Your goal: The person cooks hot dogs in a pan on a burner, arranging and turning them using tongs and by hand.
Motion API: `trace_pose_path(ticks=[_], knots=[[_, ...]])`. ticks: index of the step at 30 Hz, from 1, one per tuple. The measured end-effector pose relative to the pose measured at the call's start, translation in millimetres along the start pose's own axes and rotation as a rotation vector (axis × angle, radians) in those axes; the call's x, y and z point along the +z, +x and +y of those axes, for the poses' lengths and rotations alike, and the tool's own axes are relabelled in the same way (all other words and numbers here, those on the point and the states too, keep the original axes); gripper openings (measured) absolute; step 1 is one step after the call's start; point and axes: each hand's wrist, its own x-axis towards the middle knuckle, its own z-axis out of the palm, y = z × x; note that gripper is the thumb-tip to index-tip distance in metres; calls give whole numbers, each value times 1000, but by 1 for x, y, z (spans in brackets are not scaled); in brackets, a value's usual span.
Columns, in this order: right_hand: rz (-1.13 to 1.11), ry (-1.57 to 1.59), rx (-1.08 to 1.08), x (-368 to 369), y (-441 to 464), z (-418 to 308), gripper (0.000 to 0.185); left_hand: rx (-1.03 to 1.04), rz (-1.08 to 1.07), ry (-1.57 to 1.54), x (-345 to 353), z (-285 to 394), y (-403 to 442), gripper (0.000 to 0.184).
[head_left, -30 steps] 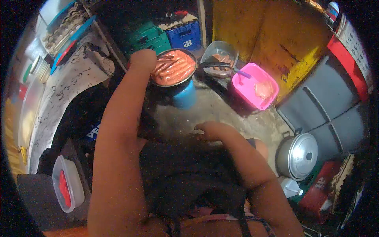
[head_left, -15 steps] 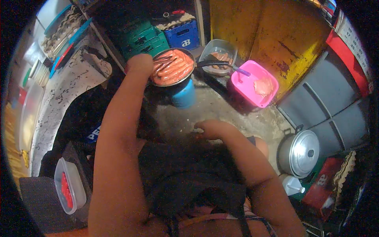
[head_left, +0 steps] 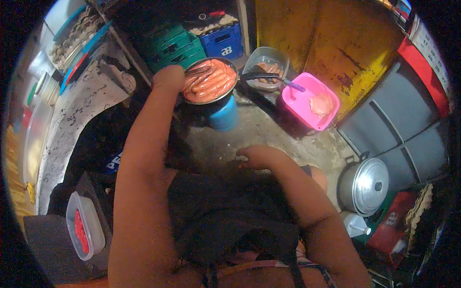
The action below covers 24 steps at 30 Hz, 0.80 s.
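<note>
A round pan (head_left: 235, 74) full of reddish sausages (head_left: 213, 82) sits above a blue gas canister (head_left: 224, 115), its black handle pointing right. At the pan's left edge, my left hand (head_left: 169, 78) is closed on dark tongs (head_left: 199, 72), which reach over the sausages; its fingers are mostly hidden. My right hand (head_left: 254, 158) rests near my lap, fingers partly curled and apart, with nothing visible in it. Right of the pan stand a clear container (head_left: 247, 62) with more sausages and a pink basin (head_left: 297, 108) holding a pale flat item.
Green (head_left: 180, 48) and blue crates (head_left: 222, 42) stand behind the pan. A lidded metal pot (head_left: 370, 187) and a white jug (head_left: 357, 224) are at right. At lower left is a plastic tub (head_left: 96, 230) with something red. Yellow panels (head_left: 331, 43) rise behind the basin.
The view has shifted slightly. My left hand and the tongs have moved a little over the left part of the pan. My right hand has stayed near my lap.
</note>
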Motion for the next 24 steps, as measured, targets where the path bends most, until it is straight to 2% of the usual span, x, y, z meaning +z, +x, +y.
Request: trace_pose_path(ticks=[9, 12, 17, 20, 24], knots=[[-17, 43, 14, -11, -8, -8, 56, 40, -47, 71, -19, 27, 7, 31], [-15, 51, 17, -8, -5, -3, 58, 54, -10, 79, -2, 27, 20, 29], [85, 54, -81, -1, -10, 7, 60, -16, -27, 44, -2, 26, 2, 28], [25, 65, -4, -5, -9, 3, 59, -77, -14, -36, 0, 17, -11, 29], [-3, 71, -5, -4, -8, 6, 59, -97, 75, -132, 15, 0, -15, 29]])
